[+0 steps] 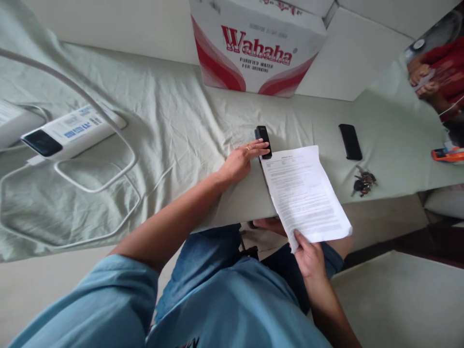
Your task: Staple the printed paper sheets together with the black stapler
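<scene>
A black stapler [263, 141] lies on the cloth-covered table, near the middle. My left hand [239, 161], with a ring on one finger, reaches across it, its fingers together on top of the stapler; the thumb is hidden. Printed sheets of paper [304, 193] have their top left corner at the stapler's near end. Whether that corner sits inside the jaw, I cannot tell. My right hand [308, 253] pinches the lower edge of the paper, thumb on top, past the table's front edge.
A Wahaha water carton [257, 53] stands at the back. Right of the paper are a black phone [350, 141] and a bunch of keys [364, 182]. A white device [74, 130] and its cable [130, 150] occupy the left. Another person's hands [422, 79] show at far right, above an orange object [447, 154].
</scene>
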`<state>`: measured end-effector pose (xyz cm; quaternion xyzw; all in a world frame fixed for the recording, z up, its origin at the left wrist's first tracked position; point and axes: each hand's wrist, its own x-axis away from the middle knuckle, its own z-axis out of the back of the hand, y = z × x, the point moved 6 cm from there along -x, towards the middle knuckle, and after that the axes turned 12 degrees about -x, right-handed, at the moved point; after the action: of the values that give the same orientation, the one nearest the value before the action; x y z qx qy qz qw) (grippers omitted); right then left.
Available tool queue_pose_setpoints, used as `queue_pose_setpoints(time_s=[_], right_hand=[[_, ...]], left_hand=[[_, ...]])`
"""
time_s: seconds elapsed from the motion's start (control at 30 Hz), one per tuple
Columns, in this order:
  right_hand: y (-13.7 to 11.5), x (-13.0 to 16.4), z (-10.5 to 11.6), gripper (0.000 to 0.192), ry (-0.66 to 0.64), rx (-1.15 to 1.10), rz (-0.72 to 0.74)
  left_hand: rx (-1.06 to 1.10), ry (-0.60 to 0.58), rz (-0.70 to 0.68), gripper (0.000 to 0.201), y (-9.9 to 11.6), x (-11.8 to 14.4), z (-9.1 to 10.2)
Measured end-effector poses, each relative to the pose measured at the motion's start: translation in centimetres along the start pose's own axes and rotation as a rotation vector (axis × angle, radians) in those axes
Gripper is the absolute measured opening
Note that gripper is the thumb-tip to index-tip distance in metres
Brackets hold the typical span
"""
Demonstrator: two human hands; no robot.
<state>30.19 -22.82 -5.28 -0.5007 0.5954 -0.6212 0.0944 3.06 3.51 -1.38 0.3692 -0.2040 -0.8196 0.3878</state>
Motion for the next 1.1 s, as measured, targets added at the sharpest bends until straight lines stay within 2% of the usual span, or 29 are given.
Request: queue_pose_setpoints(time_s=[0.2, 0.33, 0.4, 0.5, 0.57, 0.67, 0.73, 0.8, 0.87, 0.9, 1.03, 1.1], right_hand=[[0.2, -0.4, -0.5, 0.055, -0.032, -0.003, 0.006], [0.3, 0.3, 1.0, 0.061, -0.013, -0.011, 0.048], [0.2, 1.0, 2.1, 0.064, 0.031, -0.024, 0.084], [0.1, 2.1, 2.9, 0.063, 0.075, -0.028, 0.149], [0.3, 2.7, 2.3, 0.059, 0.058, -0.018, 0.174], [1.7, 3.6, 0.4, 0.054, 0.000, -0.004, 0.134], [3.0, 3.9, -0.8, 0.049, -0.061, 0.003, 0.054], [3.6, 3.9, -1.4, 0.045, -0.120, -0.001, -0.015], [2.7, 3.1, -1.1, 0.044, -0.144, -0.031, -0.015], [1.6, 2.4, -0.7, 0.045, -0.140, -0.050, 0.017], [-4.6, -1.0, 0.7, 0.049, -0.126, -0.057, 0.239], [-7.1, -2.3, -0.2, 0.051, -0.169, 0.061, 0.334]], left_hand=[[-0.134, -0.089, 0.107, 0.076, 1.0, -0.2, -0.2], [-0.005, -0.094, 0.110, 0.082, 1.1, 0.5, 0.0], [0.123, -0.013, 0.191, 0.083, 1.5, 1.5, 0.7], [0.406, 0.088, 0.469, 0.063, 3.2, 4.0, 0.9], [0.685, -0.016, 0.614, 0.056, 5.6, 5.7, -0.5], [1.092, -0.133, 0.683, 0.062, 9.2, 7.1, -2.9], [1.232, -0.146, 0.759, 0.058, 9.8, 7.5, -3.9], [1.285, -0.058, 0.835, 0.054, 8.9, 7.3, -3.9], [1.277, 0.025, 0.833, 0.054, 7.4, 6.5, -2.8], [1.254, 0.023, 0.813, 0.053, 6.8, 6.0, -2.2], [1.196, -0.066, 0.788, 0.050, 4.7, 4.5, -1.1], [1.202, -0.110, 0.797, 0.052, 4.0, 4.2, -1.5]])
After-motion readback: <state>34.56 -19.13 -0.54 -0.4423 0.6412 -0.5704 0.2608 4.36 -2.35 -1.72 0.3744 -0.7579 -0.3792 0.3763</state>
